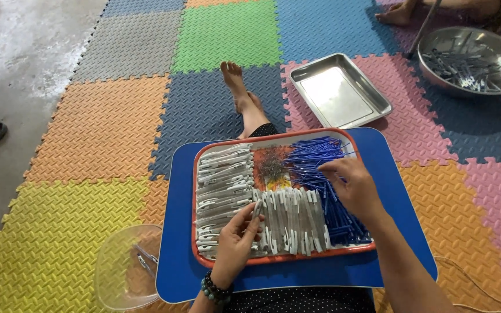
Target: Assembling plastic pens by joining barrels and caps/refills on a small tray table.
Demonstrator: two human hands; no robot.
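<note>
On the far left, a clear plastic bowl (124, 268) sits on the yellow and orange foam floor mats (88, 145), whose tiles are ribbed and lock together with jigsaw edges. The bowl holds a few thin, pale pieces, too small to tell apart.

Just right of it is a smooth blue lap tray (389, 174) with rounded corners, and on that rests an orange-rimmed rectangular tray (285, 259). The left hand (236, 243), with a dark bead bracelet at the wrist, lies over the near left part of the orange-rimmed tray. Its thumb and fingertips pinch 1 white plastic piece (257, 210), which stands up from the fingers and tilts slightly right. Around that hand lie the other white plastic pieces (224, 179), flat, narrow and slotted, packed in rows along the left side and the near edge.

In the tray's middle a patch of orange printed base shows, with a small heap of tiny dark bits on it. To the right is a dense pile of thin blue sticks (314, 159), straight and glossy. The right hand (355, 185) rests on that pile, fingers curled down and close together, tips touching the sticks; whether it grips any, I cannot tell.

Farther right, on the pink tiles, lies a shiny rectangular metal tray (372, 110), and at the far right a round metal bowl (436, 43) holds grey metal pieces.
</note>
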